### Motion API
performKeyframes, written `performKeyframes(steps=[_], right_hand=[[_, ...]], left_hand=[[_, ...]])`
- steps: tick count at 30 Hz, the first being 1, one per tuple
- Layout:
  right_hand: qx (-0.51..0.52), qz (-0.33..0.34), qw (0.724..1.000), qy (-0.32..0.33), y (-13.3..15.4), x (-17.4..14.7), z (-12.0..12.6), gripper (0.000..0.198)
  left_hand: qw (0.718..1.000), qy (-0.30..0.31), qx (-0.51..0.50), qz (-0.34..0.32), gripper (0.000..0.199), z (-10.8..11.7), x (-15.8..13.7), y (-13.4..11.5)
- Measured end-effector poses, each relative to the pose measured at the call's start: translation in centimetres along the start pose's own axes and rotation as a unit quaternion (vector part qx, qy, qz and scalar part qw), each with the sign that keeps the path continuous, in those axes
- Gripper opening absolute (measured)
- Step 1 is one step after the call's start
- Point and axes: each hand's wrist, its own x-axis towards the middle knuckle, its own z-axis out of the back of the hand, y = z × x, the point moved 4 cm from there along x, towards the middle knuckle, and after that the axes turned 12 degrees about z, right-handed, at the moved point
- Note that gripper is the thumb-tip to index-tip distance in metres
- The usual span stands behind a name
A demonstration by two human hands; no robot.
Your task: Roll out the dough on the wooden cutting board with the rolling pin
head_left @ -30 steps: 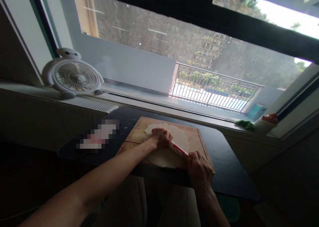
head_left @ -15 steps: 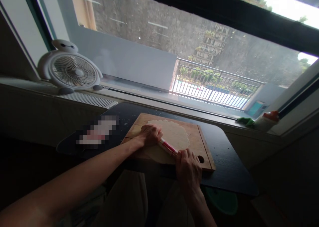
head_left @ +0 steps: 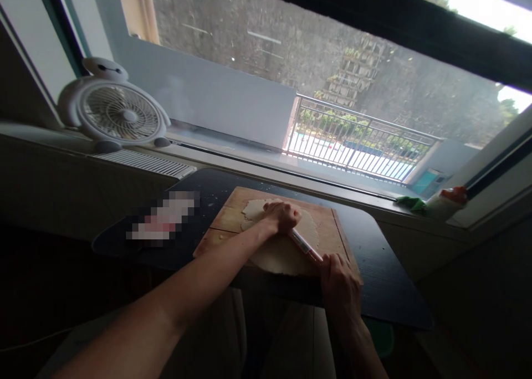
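A thin, wide sheet of pale dough [head_left: 276, 257] with ragged edges lies on a wooden cutting board [head_left: 226, 215]. Across the dough, at a slant, rests a slim rolling pin [head_left: 305, 245] with a shiny red-and-white wrapping. My left hand [head_left: 283, 215] is closed round its far end, over the middle of the dough. The near end is gripped by my right hand [head_left: 341, 282], at the board's front right corner. Both pin ends are hidden under my fingers.
The board sits on a black table [head_left: 390, 279] below a window. A pixelated patch [head_left: 164, 215] covers something on the table's left. On the sill are a white fan [head_left: 127, 116], a green cloth [head_left: 410, 203] and a white bottle with an orange top [head_left: 446, 201].
Both hands have moved right across the dough with the rolling pin, uncovering more of the board's left side. My right hand now covers the board's hole.
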Motion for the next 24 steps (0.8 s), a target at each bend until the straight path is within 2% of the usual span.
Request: performKeyframes(steps=[9,12,15,21,24], right_hand=[[0.03,0.044,0.998,-0.015,5.2,0.5,-0.1,0.026],[0.052,0.054,0.997,-0.016,5.6,0.7,-0.2,0.027],[0.076,0.052,0.996,-0.002,4.1,0.3,0.0,0.027],[0.074,-0.005,0.997,0.03,-1.6,-2.0,0.9,0.026],[0.045,-0.014,0.999,0.028,-2.5,-2.6,1.2,0.027]], left_hand=[[0.998,-0.052,0.013,0.031,0.033,2.6,-3.0,5.5],[0.997,-0.059,0.022,0.042,0.033,3.1,-3.2,6.0],[0.998,-0.054,0.021,0.031,0.035,2.7,-3.0,4.4],[0.999,-0.038,-0.012,-0.017,0.037,0.0,-2.5,-1.5],[0.999,-0.037,-0.027,-0.024,0.035,-0.6,-2.4,-2.7]])
